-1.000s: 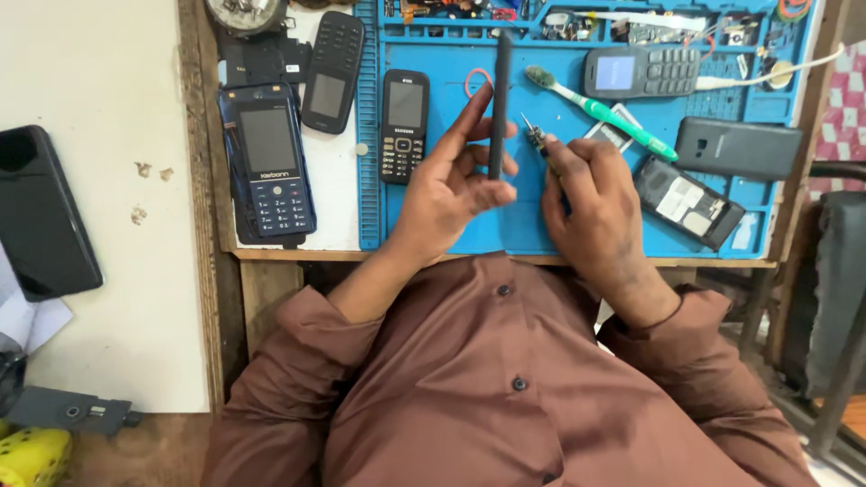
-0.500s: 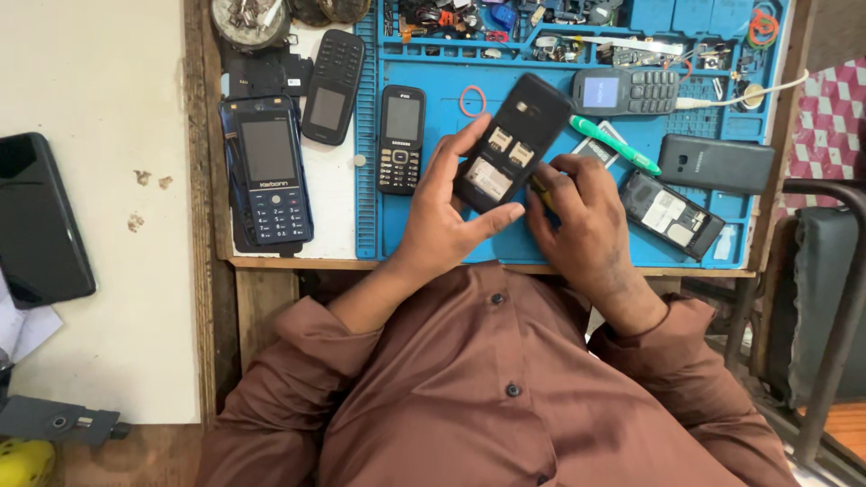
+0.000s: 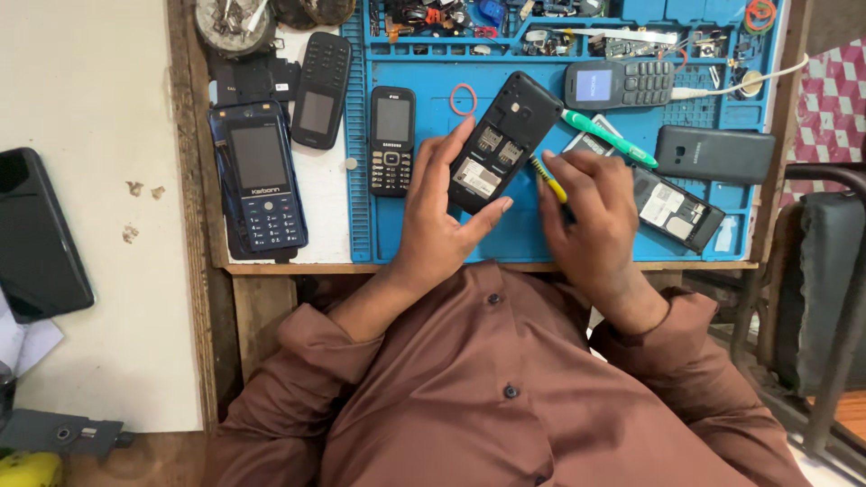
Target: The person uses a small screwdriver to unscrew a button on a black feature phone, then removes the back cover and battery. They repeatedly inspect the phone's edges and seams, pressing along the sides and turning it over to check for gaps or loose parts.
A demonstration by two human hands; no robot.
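Far left: black smartphone (image 3: 36, 236) flat on white table (image 3: 99, 108). Blue keypad phone (image 3: 262, 176) and black keypad phone (image 3: 322, 88) on white patch beside blue mat (image 3: 541, 239). Small black phone (image 3: 392, 140) on mat, pink rubber band (image 3: 464, 99) near it. Left hand (image 3: 442, 216) clamped on opened phone (image 3: 505, 140), back cover off, tilted, held over mat centre. Right hand (image 3: 591, 212) just beside, fingers closed round yellow-handled tool (image 3: 547, 179), tip at phone edge. Green toothbrush (image 3: 609, 137), grey keypad phone (image 3: 621, 84), black back cover (image 3: 714, 154), second opened phone (image 3: 677, 207) to right.
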